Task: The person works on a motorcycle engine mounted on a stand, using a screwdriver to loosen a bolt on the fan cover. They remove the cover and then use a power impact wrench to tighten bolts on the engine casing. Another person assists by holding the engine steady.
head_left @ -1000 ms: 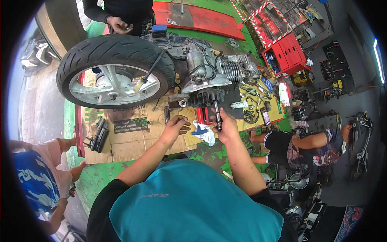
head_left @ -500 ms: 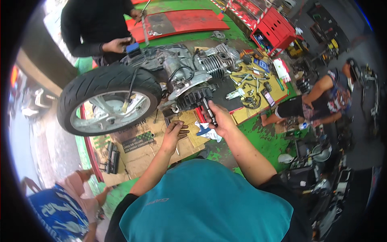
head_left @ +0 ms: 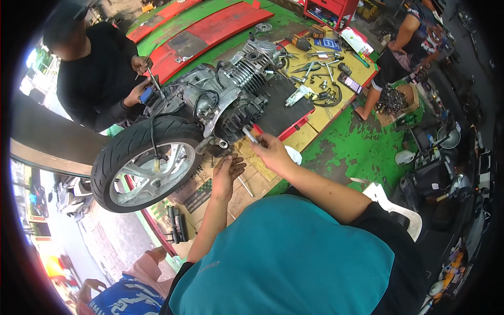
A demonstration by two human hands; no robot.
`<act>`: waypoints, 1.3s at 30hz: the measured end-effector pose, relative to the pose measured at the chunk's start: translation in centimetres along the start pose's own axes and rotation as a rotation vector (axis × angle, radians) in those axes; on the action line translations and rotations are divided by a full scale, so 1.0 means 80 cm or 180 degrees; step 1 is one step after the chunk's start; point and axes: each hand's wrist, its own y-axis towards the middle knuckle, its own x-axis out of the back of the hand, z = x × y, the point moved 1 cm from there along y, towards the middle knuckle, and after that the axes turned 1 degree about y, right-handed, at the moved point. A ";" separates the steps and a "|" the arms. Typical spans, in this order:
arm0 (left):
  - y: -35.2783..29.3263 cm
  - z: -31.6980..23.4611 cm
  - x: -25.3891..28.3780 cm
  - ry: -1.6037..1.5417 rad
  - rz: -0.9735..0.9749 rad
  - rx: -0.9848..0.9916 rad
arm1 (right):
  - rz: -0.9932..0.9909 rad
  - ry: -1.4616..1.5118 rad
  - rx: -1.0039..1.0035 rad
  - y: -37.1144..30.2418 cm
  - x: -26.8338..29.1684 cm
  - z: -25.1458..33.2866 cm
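Note:
My right hand is closed round a silver rod-shaped metal tool; its exact kind cannot be made out. The tool points at the dark finned round part on the near side of the engine, and whether the two touch is unclear. Just left of it, my left hand is raised palm up below the engine, its fingers apart and bent, with nothing visible in them. A rear wheel with a black tyre is joined to the engine at the left.
Across the engine a person in black works with a tool. Wrenches, sockets and pliers cover the bench's yellow right side. Printed cardboard lies under my hands, with black cylindrical parts on it. Another person sits at the right.
My view has turned, so the engine and wheel appear tilted. My right hand still grips the tool, now at a different angle. The person opposite has both hands nearer the engine.

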 end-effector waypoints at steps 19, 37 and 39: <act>0.038 -0.017 -0.049 -0.0073 0.0339 -0.0010 | -0.0073 0.0775 0.0421 0.002 -0.040 -0.024; 0.044 -0.012 -0.050 -0.0046 -0.0118 -0.0053 | 0.0629 0.2615 -0.1455 -0.040 -0.025 -0.006; 0.037 -0.024 -0.059 -0.0375 0.0280 0.0135 | 0.0672 0.3001 -0.1650 -0.038 -0.029 -0.016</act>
